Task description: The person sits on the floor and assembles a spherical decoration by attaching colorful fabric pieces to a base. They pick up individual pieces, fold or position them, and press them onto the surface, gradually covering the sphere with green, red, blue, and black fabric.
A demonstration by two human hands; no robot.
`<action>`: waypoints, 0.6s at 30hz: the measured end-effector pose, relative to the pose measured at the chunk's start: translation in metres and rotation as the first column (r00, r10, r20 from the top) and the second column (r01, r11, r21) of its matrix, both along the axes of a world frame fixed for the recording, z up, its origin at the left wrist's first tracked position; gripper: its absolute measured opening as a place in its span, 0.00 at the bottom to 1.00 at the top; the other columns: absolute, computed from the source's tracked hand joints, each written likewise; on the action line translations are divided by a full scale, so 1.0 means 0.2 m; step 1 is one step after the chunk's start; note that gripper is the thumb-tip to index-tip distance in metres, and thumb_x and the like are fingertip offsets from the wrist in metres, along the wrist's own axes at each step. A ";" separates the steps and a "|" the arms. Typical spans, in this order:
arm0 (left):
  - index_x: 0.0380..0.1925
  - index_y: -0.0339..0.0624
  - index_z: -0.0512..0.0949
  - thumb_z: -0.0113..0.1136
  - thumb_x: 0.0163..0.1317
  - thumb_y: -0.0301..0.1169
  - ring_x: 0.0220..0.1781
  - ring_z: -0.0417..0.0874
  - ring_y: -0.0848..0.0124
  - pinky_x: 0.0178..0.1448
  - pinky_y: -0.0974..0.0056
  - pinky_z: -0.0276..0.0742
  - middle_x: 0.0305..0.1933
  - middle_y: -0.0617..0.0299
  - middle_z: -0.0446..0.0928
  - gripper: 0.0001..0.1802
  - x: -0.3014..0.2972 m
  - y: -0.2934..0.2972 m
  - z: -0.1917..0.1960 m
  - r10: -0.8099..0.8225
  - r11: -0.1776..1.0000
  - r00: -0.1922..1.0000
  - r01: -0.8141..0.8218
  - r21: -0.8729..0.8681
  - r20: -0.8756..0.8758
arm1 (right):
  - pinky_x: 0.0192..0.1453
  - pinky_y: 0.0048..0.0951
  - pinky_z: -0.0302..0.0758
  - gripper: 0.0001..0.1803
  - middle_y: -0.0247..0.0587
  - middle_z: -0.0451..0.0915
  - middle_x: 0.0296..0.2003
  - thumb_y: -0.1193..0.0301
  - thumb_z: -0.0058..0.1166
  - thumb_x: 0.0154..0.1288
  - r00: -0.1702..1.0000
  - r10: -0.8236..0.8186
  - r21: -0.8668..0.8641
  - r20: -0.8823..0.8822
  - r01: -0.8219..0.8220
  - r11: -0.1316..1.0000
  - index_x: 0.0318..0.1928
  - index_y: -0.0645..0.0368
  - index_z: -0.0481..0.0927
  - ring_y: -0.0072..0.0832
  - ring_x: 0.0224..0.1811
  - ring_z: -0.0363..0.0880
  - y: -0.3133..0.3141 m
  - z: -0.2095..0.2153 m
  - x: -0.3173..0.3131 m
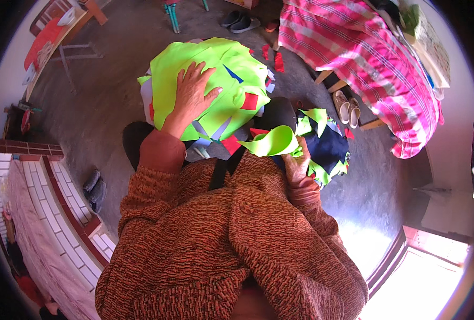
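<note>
My left hand (193,90) lies flat, fingers spread, on a pile of neon green cloth pieces (231,90) mixed with red, blue and white scraps on the floor in front of me. My right hand (296,160) grips a curled strip of neon green cloth (271,143) near my knee. Just to its right lies a heap of dark blue and green cloth pieces (327,144). My orange knitted sleeves fill the lower part of the view.
A bed with a pink checked cover (365,53) stands at upper right, pale slippers (348,106) beside it. Dark shoes (239,22) lie at the top, another pair (94,188) at left. A brick ledge (50,213) runs along lower left. A table (61,32) stands upper left.
</note>
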State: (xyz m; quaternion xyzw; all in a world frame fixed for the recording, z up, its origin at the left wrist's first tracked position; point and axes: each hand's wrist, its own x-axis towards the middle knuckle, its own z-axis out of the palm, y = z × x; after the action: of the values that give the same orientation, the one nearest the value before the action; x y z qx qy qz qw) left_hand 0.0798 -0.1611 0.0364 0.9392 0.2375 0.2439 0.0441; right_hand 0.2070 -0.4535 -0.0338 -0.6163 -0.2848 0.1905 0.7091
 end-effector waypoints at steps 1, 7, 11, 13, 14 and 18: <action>0.54 0.46 0.71 0.60 0.57 0.40 0.65 0.65 0.58 0.67 0.50 0.55 0.60 0.53 0.69 0.25 0.01 -0.06 0.07 -0.114 0.976 0.990 0.128 -0.177 0.088 | 0.47 0.23 0.70 0.18 0.30 0.76 0.35 0.76 0.65 0.52 1.000 -0.008 -0.023 0.009 0.008 1.000 0.42 0.60 0.73 0.20 0.39 0.73 0.00 0.01 0.00; 0.51 0.42 0.73 0.64 0.52 0.29 0.54 0.76 0.62 0.60 0.60 0.69 0.53 0.56 0.75 0.24 0.10 -0.48 0.23 -0.407 0.550 0.816 0.578 -0.603 0.410 | 0.46 0.23 0.72 0.19 0.32 0.77 0.35 0.73 0.66 0.52 0.999 0.010 -0.051 -0.030 -0.012 0.999 0.43 0.61 0.73 0.20 0.39 0.73 -0.01 0.03 -0.01; 0.53 0.50 0.73 0.62 0.45 0.21 0.59 0.71 0.59 0.65 0.55 0.63 0.57 0.58 0.71 0.31 0.16 -0.62 0.20 -0.584 0.602 0.751 0.655 -0.456 0.307 | 0.45 0.23 0.73 0.20 0.35 0.78 0.35 0.74 0.66 0.50 0.997 -0.012 -0.155 0.079 0.024 0.988 0.43 0.61 0.73 0.20 0.38 0.74 -0.01 -0.02 0.02; 0.51 0.50 0.74 0.61 0.44 0.19 0.57 0.72 0.59 0.64 0.55 0.64 0.56 0.59 0.71 0.29 0.18 -0.64 0.18 -0.620 0.565 0.720 0.686 -0.458 0.312 | 0.44 0.24 0.74 0.19 0.37 0.79 0.34 0.75 0.66 0.49 0.986 -0.038 -0.192 0.165 0.070 0.979 0.42 0.61 0.74 0.21 0.37 0.75 0.02 0.04 0.00; 0.49 0.50 0.76 0.61 0.44 0.19 0.56 0.73 0.59 0.63 0.55 0.64 0.55 0.59 0.72 0.28 0.18 -0.64 0.18 -0.628 0.575 0.721 0.684 -0.448 0.293 | 0.43 0.25 0.74 0.19 0.38 0.79 0.34 0.75 0.66 0.49 0.977 -0.050 -0.208 0.208 0.094 0.974 0.42 0.61 0.74 0.21 0.37 0.76 0.03 0.05 0.00; 0.40 0.49 0.81 0.63 0.42 0.21 0.54 0.74 0.61 0.59 0.56 0.66 0.52 0.60 0.74 0.21 0.20 -0.64 0.15 -0.654 0.632 0.707 0.707 -0.317 0.269 | 0.41 0.25 0.75 0.19 0.38 0.79 0.33 0.74 0.67 0.48 0.965 -0.034 -0.287 0.260 0.111 0.952 0.41 0.60 0.74 0.22 0.36 0.77 0.02 0.09 -0.01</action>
State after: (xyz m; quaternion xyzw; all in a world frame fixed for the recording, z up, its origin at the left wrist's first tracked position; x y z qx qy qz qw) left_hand 0.1206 -0.2893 0.0663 0.9114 -0.0939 0.2153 0.3378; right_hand 0.2055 -0.4486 -0.0150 -0.7455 -0.3175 0.1253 0.5724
